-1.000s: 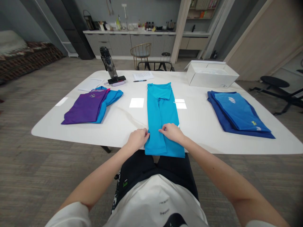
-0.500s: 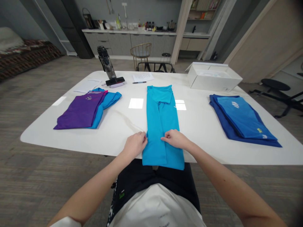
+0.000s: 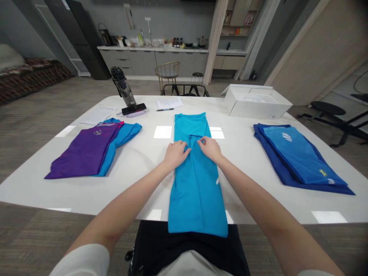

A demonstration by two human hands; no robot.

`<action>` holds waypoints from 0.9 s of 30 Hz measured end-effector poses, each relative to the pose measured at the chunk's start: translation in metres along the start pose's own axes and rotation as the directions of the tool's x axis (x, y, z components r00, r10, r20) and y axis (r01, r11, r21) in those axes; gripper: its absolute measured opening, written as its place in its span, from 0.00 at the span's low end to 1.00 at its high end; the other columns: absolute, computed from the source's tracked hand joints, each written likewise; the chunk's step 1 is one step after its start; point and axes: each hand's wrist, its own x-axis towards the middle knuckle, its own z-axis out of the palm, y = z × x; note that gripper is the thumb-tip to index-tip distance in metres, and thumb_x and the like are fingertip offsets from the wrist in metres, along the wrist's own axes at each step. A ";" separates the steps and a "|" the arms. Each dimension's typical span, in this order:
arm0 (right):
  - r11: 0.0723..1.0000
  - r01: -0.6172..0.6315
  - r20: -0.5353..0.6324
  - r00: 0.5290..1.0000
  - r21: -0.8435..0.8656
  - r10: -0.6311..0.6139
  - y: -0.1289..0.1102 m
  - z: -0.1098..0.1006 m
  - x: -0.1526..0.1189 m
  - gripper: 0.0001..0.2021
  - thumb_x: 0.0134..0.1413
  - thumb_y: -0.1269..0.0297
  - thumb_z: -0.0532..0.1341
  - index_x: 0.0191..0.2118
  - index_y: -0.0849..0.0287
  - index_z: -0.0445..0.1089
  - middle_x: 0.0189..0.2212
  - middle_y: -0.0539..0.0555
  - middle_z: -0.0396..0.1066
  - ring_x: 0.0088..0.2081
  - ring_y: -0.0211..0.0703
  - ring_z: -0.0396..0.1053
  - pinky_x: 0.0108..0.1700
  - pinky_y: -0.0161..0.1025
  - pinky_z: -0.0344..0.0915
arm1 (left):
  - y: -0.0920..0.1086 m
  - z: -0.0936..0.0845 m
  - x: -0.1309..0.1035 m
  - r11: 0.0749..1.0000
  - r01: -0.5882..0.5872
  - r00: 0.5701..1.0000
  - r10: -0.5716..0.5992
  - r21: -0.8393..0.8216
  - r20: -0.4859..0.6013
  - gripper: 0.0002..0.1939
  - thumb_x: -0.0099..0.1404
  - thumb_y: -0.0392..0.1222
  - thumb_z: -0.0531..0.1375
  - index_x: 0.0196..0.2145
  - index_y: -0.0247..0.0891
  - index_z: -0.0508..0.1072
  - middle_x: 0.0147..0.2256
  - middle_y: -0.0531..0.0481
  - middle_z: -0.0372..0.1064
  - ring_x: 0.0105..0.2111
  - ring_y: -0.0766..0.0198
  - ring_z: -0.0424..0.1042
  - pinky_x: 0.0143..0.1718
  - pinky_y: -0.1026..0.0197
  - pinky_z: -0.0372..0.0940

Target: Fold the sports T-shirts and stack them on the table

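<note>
Cloth [image 3: 185, 199], turquoise and folded long, runs down the center of the frame, its lower end over the near edge of the white table [image 3: 244, 165]. From where I stand, the left hand [image 3: 176, 154] and right hand [image 3: 211, 148] touch its upper half, fingers curled; whether they pinch it, I can't tell.

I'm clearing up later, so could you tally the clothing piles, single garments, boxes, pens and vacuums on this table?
Clothing piles: 2 (purple-topped pile, blue-topped pile)
Single garments: 1 (turquoise garment, at the left hand and right hand)
Boxes: 1 (white box)
Pens: 1 (pen)
Vacuums: 1 (black vacuum)
Total: 6
</note>
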 end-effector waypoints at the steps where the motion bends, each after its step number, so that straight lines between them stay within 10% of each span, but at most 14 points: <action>1: 0.999 -0.044 -0.041 0.998 0.001 0.044 0.003 0.000 0.019 0.18 0.68 0.50 0.56 0.49 0.56 0.76 0.43 0.58 0.79 0.47 0.52 0.76 0.45 0.41 0.67 | 0.003 0.002 0.014 0.999 0.049 0.999 -0.048 0.008 -0.013 0.16 0.75 0.53 0.52 0.47 0.41 0.73 0.46 0.44 0.74 0.49 0.51 0.73 0.50 0.51 0.65; 9: 0.965 -0.259 -0.090 0.963 -0.031 0.255 0.017 0.012 0.120 0.23 0.66 0.48 0.57 0.52 0.62 0.75 0.52 0.69 0.74 0.54 0.61 0.72 0.52 0.50 0.68 | 0.010 0.026 0.092 0.980 0.166 0.986 -0.167 0.106 -0.003 0.14 0.74 0.41 0.52 0.50 0.37 0.73 0.51 0.37 0.72 0.52 0.45 0.70 0.51 0.46 0.63; 23: 0.996 0.045 -0.315 0.949 0.081 -0.017 0.027 0.006 0.150 0.13 0.66 0.65 0.51 0.50 0.55 0.70 0.48 0.61 0.72 0.48 0.56 0.69 0.51 0.51 0.65 | 0.014 0.028 0.105 0.994 0.035 0.983 -0.054 -0.108 -0.173 0.10 0.76 0.41 0.53 0.45 0.39 0.74 0.46 0.41 0.74 0.49 0.51 0.72 0.51 0.50 0.63; 27: 0.999 0.043 -0.168 0.985 0.033 -0.037 0.042 0.008 0.155 0.14 0.65 0.66 0.53 0.49 0.56 0.73 0.49 0.61 0.70 0.47 0.54 0.70 0.51 0.48 0.66 | 0.012 0.042 0.113 0.977 -0.086 0.990 0.060 -0.197 -0.130 0.11 0.75 0.41 0.53 0.45 0.40 0.76 0.45 0.43 0.75 0.48 0.51 0.74 0.53 0.49 0.64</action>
